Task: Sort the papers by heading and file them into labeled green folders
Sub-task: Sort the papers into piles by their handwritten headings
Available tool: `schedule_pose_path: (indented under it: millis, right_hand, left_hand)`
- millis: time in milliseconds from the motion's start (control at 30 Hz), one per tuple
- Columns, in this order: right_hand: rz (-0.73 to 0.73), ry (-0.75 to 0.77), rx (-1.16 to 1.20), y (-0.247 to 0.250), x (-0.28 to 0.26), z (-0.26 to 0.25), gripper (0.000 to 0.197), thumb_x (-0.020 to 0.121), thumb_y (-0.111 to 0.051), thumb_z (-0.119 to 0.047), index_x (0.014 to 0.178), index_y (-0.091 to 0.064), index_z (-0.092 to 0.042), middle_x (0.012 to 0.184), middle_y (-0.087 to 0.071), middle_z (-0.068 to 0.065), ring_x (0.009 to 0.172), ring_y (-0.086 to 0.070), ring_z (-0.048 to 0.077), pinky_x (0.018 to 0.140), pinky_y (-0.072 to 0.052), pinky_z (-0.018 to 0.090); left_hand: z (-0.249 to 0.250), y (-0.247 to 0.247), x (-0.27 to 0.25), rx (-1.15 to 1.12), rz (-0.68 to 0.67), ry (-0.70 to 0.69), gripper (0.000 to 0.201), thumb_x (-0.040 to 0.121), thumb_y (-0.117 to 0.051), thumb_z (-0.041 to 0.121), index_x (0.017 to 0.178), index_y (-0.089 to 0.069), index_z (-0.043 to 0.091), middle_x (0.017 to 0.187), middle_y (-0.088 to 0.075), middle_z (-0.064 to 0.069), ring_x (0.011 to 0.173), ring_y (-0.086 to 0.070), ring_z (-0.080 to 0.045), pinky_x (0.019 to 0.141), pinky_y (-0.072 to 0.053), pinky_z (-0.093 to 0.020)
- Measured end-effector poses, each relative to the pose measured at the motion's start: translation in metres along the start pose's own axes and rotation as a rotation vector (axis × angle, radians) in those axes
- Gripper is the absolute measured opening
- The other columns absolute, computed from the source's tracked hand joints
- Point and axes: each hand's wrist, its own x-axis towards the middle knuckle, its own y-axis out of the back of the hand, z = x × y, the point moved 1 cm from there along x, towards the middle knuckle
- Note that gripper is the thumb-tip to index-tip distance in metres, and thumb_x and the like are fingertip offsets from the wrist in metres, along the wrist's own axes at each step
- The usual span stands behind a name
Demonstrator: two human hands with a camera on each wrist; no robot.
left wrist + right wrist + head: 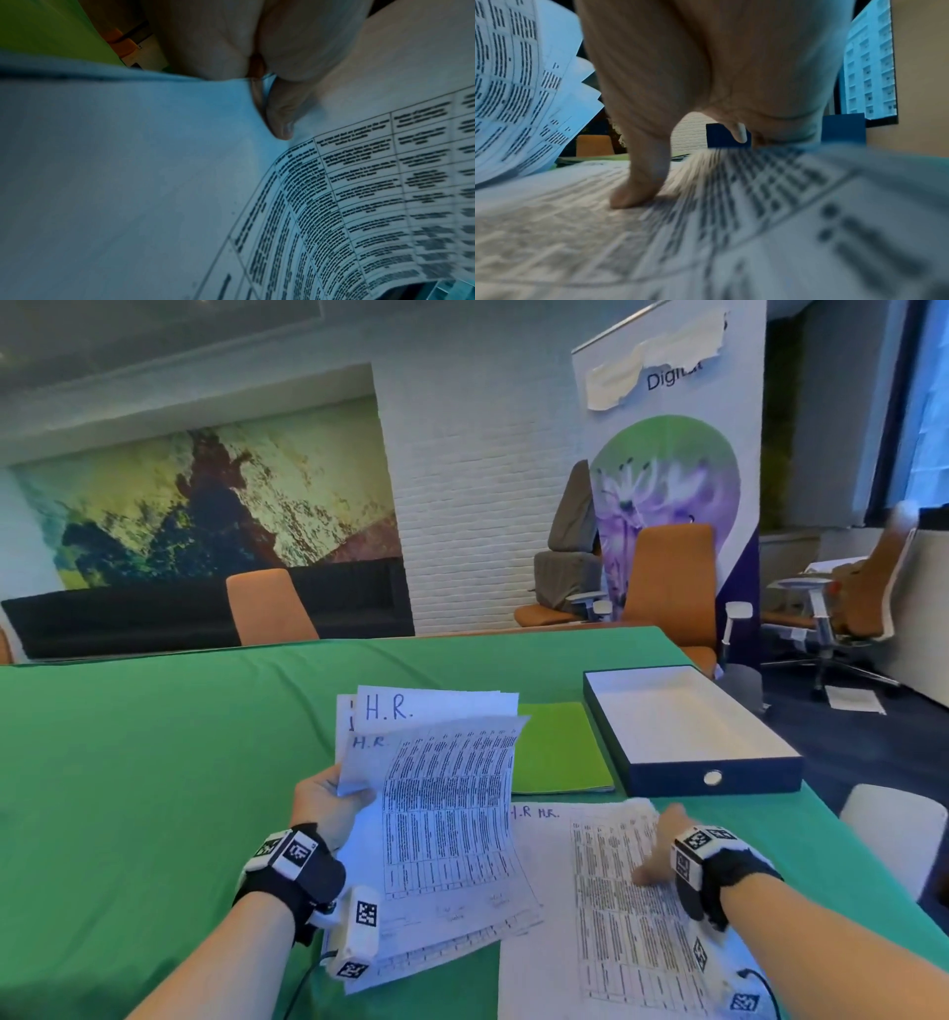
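My left hand (pixel 334 796) grips the left edge of a fanned stack of printed sheets (pixel 441 814) headed "H.R.", lifted off the green table; the thumb (pixel 280 117) presses on the top sheet (pixel 154 182). A second pile of "H.R." sheets (pixel 611 916) lies flat at the lower right. On it rests my right hand (pixel 662 850), with straight fingers, and its thumb (pixel 639 188) touches the paper (pixel 706 233). A lime green folder (pixel 560 747) lies closed behind the held stack.
An empty white tray with dark sides (pixel 683 721) stands at the table's right, behind the flat pile. The green tablecloth (pixel 154 788) covers the table. Orange chairs (pixel 267 608) stand along the far edge and a banner (pixel 672 480) rises behind.
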Motion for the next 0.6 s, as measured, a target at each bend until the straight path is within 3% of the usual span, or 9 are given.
schedule_pose_path:
  millis: [133, 200, 333, 433, 500, 600]
  right_hand:
    - [0.137, 0.039, 0.102, 0.016, 0.001, -0.007, 0.044, 0.081, -0.065, -0.008, 0.121, -0.045, -0.003, 0.113, -0.06, 0.012, 0.101, -0.061, 0.026, 0.083, -0.05, 0.032]
    - [0.179, 0.083, 0.136, 0.024, 0.004, -0.008, 0.029, 0.08, -0.062, -0.006, 0.108, -0.055, -0.007, 0.103, -0.064, 0.011, 0.09, -0.064, 0.026, 0.082, -0.054, 0.036]
    - [0.248, 0.173, 0.252, 0.044, 0.001, -0.012, 0.026, 0.077, -0.07, -0.018, 0.098, -0.057, -0.011, 0.095, -0.065, 0.006, 0.086, -0.064, 0.025, 0.079, -0.054, 0.036]
    - [0.284, 0.3, 0.391, 0.059, -0.001, -0.018, 0.019, 0.077, -0.075, -0.025, 0.085, -0.059, -0.017, 0.077, -0.062, -0.002, 0.072, -0.06, 0.018, 0.066, -0.047, 0.027]
    - [0.338, 0.357, 0.482, 0.068, -0.001, -0.019, 0.015, 0.08, -0.071, -0.026, 0.077, -0.061, -0.015, 0.072, -0.062, 0.001, 0.07, -0.061, 0.021, 0.059, -0.042, 0.025]
    - [0.32, 0.389, 0.601, 0.073, -0.002, -0.015, 0.009, 0.089, -0.061, -0.02, 0.095, -0.061, -0.013, 0.089, -0.065, 0.004, 0.086, -0.063, 0.026, 0.073, -0.048, 0.03]
  left_hand:
    - [-0.005, 0.002, 0.003, 0.038, -0.008, 0.026, 0.037, 0.076, -0.064, -0.015, 0.11, -0.065, -0.001, 0.099, -0.065, -0.012, 0.096, -0.058, -0.024, 0.088, -0.043, -0.036]
    - [-0.009, 0.003, 0.005, 0.054, 0.005, 0.041, 0.034, 0.076, -0.065, -0.013, 0.107, -0.066, 0.0, 0.098, -0.065, -0.012, 0.095, -0.059, -0.026, 0.088, -0.044, -0.037]
    - [-0.014, 0.004, 0.008, 0.1, 0.003, 0.053, 0.035, 0.076, -0.067, -0.01, 0.109, -0.066, 0.002, 0.101, -0.067, -0.01, 0.096, -0.062, -0.028, 0.093, -0.047, -0.043]
    - [-0.014, 0.005, 0.009, 0.111, 0.011, 0.067, 0.034, 0.078, -0.067, -0.008, 0.111, -0.066, 0.002, 0.1, -0.066, -0.01, 0.096, -0.06, -0.028, 0.095, -0.045, -0.046]
    - [-0.011, 0.005, 0.01, 0.123, 0.021, 0.059, 0.033, 0.078, -0.067, -0.006, 0.11, -0.066, 0.003, 0.098, -0.066, -0.009, 0.097, -0.061, -0.029, 0.095, -0.046, -0.047]
    - [-0.009, 0.005, 0.011, 0.11, 0.02, 0.053, 0.03, 0.08, -0.067, -0.004, 0.108, -0.067, 0.005, 0.099, -0.066, -0.008, 0.096, -0.061, -0.028, 0.094, -0.046, -0.046]
